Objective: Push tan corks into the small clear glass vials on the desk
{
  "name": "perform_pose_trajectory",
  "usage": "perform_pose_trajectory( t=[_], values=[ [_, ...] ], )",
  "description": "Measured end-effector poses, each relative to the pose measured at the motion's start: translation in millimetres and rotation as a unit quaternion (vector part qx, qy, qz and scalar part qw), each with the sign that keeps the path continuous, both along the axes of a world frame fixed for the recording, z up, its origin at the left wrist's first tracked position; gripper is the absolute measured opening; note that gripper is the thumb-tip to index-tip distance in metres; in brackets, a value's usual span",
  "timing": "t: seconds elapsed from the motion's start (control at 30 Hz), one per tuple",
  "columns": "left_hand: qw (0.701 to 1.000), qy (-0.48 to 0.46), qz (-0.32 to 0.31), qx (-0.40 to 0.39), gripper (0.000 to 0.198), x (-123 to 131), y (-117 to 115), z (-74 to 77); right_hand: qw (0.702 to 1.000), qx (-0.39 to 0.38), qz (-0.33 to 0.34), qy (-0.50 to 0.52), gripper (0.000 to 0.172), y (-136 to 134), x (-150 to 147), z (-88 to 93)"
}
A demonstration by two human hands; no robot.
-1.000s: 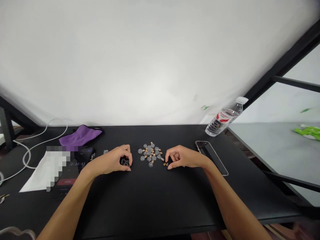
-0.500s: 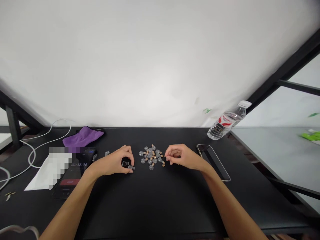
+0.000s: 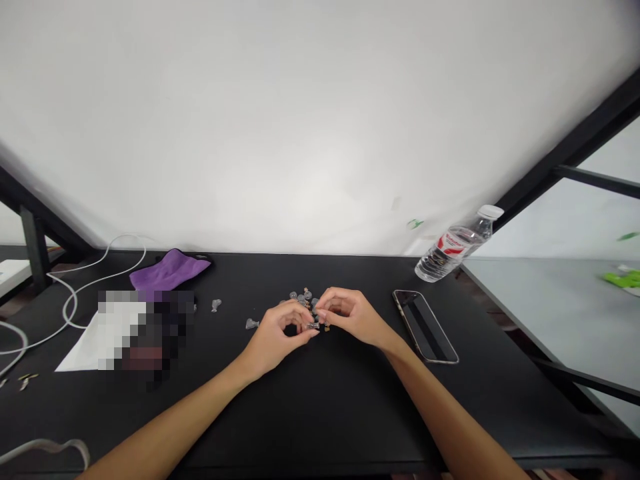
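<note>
Head view showed both hands met near the middle of the black tabletop. The left hand was closed in a pinch, thumb and fingertips gripping a small glass vial held just above the surface. The right hand had its fingers curled shut, tips against the same vial; whether they pinched a stopper could not be determined. A cluster of corked vials lay just behind the hands, toward the back edge, partly hidden by them. Two loose vials lay to the left, one near the left hand, another farther toward the left edge. A phone lay flat to the right of the right hand, apart from it. A water bottle stood tilted at the back right corner. A purple cloth and a white cable occupied the back left area.
</note>
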State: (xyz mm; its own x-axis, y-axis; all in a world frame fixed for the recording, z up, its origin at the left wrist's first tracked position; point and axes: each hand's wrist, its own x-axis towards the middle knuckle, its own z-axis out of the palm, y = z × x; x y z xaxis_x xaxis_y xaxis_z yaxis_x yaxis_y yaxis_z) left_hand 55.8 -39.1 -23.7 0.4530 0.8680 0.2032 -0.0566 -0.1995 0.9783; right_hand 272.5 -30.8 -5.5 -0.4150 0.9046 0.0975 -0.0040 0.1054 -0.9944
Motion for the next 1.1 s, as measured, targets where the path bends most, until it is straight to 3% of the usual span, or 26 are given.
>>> perform_pose_trajectory(
  t=[0.17, 0.4, 0.9, 1.1],
  values=[
    [0.998, -0.027, 0.035, -0.041, 0.02, -1, 2, -3.6, 1.0, 0.012, 0.015, -0.01, 0.016, -1, 0, 0.6],
    [0.992, -0.088, 0.078, -0.034, 0.02, -1, 6, -7.5, 1.0, 0.003, 0.012, 0.001, 0.017, 2, 1, -3.8],
    [0.987, -0.116, 0.069, -0.083, 0.023, -2, 5, -1.8, 0.993, 0.095, -0.042, -0.047, 0.011, 0, -5, -4.5],
    [0.985, -0.111, 0.064, -0.113, 0.024, -4, 6, 3.8, 0.994, 0.07, -0.078, -0.032, 0.019, 0, -6, -8.0]
  ],
)
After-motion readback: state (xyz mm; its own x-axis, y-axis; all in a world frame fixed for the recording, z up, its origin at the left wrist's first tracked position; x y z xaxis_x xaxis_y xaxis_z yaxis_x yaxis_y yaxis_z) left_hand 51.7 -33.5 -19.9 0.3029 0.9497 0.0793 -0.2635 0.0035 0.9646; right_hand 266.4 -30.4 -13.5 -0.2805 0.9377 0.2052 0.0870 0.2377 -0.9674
